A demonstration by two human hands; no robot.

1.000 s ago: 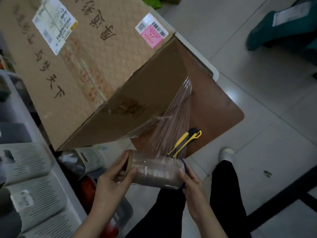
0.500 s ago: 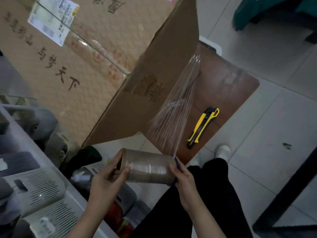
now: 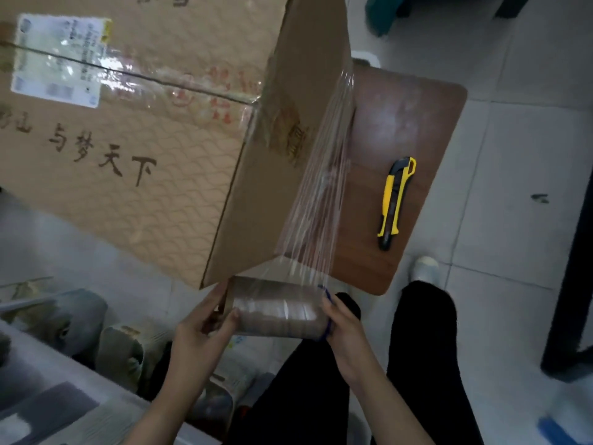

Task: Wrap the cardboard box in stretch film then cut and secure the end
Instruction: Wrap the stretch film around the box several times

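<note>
A large cardboard box (image 3: 154,130) fills the upper left of the frame and reaches past the centre, its printed top face crossed by a taped seam and carrying a white shipping label (image 3: 61,59) near the upper left corner. The box's end face (image 3: 288,155) slants down toward the lower centre. It rests on a brown bench (image 3: 407,130), whose bare surface shows at centre right. A sheet of clear stretch film (image 3: 321,187) runs taut from the box's right edge, high in the frame, down across the end face to a roll of stretch film (image 3: 276,311) held at lower centre, just below the box's bottom corner. The roll lies roughly level, its brown core visible through the film. The left hand (image 3: 200,329) is closed around the roll's left end, fingers curled at the core opening. The right hand (image 3: 343,326) is closed on the right end, where a thin blue rim (image 3: 327,313) shows at the fingertips. On the bench, right of the film and well apart from both hands, a yellow and black utility knife (image 3: 395,200) lies lengthwise, untouched. Below, the person's dark trouser legs and a light shoe (image 3: 425,269) stand on the pale tiled floor (image 3: 513,155). Grey slotted baskets (image 3: 64,319) sit blurred in the lower left.
</note>
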